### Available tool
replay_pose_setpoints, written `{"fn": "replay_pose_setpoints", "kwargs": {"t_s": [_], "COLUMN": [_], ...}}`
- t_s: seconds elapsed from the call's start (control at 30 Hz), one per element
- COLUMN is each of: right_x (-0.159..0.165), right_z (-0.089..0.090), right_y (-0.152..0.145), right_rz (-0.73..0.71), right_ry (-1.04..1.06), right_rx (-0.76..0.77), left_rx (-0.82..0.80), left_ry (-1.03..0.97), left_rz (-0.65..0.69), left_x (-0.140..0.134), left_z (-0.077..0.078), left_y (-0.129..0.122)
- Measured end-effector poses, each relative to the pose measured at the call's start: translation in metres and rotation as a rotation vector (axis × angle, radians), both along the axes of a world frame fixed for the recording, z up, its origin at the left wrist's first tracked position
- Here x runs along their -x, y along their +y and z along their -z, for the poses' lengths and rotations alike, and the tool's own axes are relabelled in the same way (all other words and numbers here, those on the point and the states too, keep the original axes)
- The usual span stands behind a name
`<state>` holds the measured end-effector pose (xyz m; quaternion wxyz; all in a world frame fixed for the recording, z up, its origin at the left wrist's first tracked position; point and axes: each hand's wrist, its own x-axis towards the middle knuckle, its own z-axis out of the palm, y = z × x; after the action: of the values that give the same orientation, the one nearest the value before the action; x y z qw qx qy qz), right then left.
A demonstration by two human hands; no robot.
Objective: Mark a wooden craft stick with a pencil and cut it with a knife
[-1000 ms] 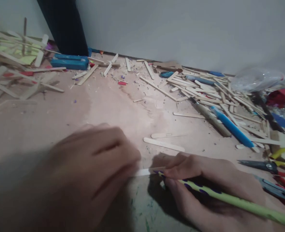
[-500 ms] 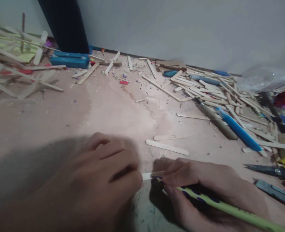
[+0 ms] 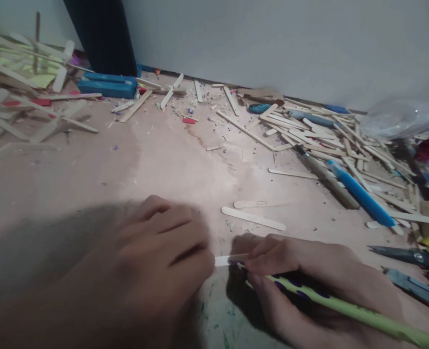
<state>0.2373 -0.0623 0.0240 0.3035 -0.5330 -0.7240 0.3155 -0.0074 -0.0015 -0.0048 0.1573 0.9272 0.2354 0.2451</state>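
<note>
Pale craft stick [image 3: 226, 260] lying flat at near edge of worktop [image 3: 163, 160], between hands. Left hand [image 3: 156, 261] curling fingers down, pinning stick. Right hand [image 3: 309, 281] closing on green pen [image 3: 345, 310], tip touching stick. Stick litter [image 3: 309, 135] spreading toward grey wall [image 3: 272, 43].

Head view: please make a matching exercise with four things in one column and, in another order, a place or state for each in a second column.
1. green pencil with dark dots
2. white stick
3. blue box
4. scissors with yellow handle

a. far left, beside the dark upright object
b. between the two hands
c. lying at the right edge
d. held in the right hand

Pairs: 1-d, 2-b, 3-a, 4-c. The left hand covers the stick's other end.
</note>
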Motion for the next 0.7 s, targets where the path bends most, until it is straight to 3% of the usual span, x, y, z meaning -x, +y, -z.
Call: {"fn": "replay_pose_setpoints", "kwargs": {"t_s": [0.3, 0.7], "right_x": [0.000, 0.001], "right_z": [0.004, 0.011], "right_y": [0.002, -0.005], "right_rz": [-0.048, 0.052], "right_ry": [-0.013, -0.090], "right_rx": [-0.011, -0.150], "left_rx": [0.011, 0.004], "left_ry": [-0.003, -0.031], "left_rz": [0.003, 0.010], "left_x": [-0.002, -0.001], "left_z": [0.000, 0.002], "left_y": [0.004, 0.003]}}
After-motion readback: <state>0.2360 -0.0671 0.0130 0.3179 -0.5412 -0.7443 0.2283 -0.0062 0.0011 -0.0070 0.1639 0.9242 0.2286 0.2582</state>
